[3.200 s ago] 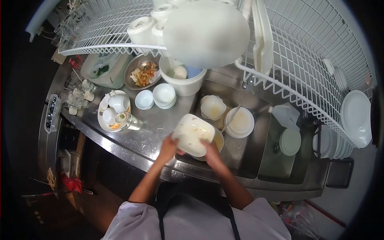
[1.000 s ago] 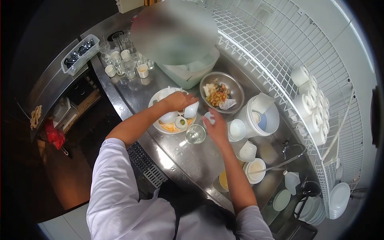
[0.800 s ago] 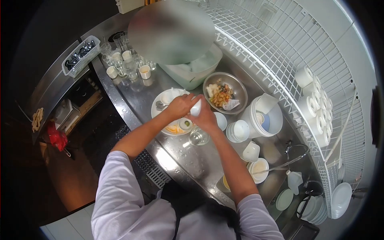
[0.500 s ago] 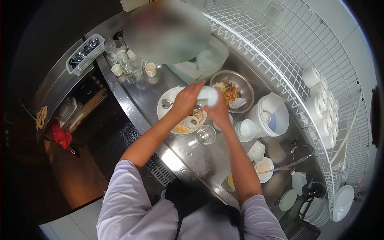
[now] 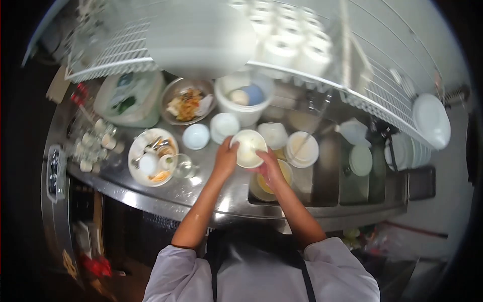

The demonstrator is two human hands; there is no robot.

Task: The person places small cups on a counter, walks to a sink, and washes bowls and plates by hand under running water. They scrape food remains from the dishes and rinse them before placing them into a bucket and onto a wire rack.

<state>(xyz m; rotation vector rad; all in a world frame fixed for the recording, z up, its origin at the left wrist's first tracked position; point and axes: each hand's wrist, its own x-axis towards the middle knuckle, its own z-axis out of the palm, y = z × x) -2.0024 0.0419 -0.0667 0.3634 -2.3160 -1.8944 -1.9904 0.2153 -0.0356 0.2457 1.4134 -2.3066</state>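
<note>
A white bowl [image 5: 247, 149] is held between my two hands over the steel counter's right part, near the sink edge. My left hand [image 5: 227, 157] grips its left rim, and my right hand [image 5: 270, 167] grips the right side. Its inside faces me and looks pale, with small spots I cannot make out. Under my right hand, a container of yellowish liquid [image 5: 274, 186] sits in the sink. Left of my hands stand a drinking glass [image 5: 185, 167] and a white plate [image 5: 135, 173] bearing food scraps, cutlery and small cups. Beyond the bowl are stacked white bowls [image 5: 225, 126].
A steel bowl of food waste [image 5: 173, 118], a white bucket [image 5: 245, 117] and a soapy tub [image 5: 143, 118] line the back. Water runs from a tap into a white bowl [image 5: 303, 151] at the sink. A wire rack [image 5: 115, 68] overhangs the counter.
My view has turned toward the sink on the right. Both hands have moved from beside the scrap plate and steel bowl toward the sink, now holding the white bowl with its inside visible.
</note>
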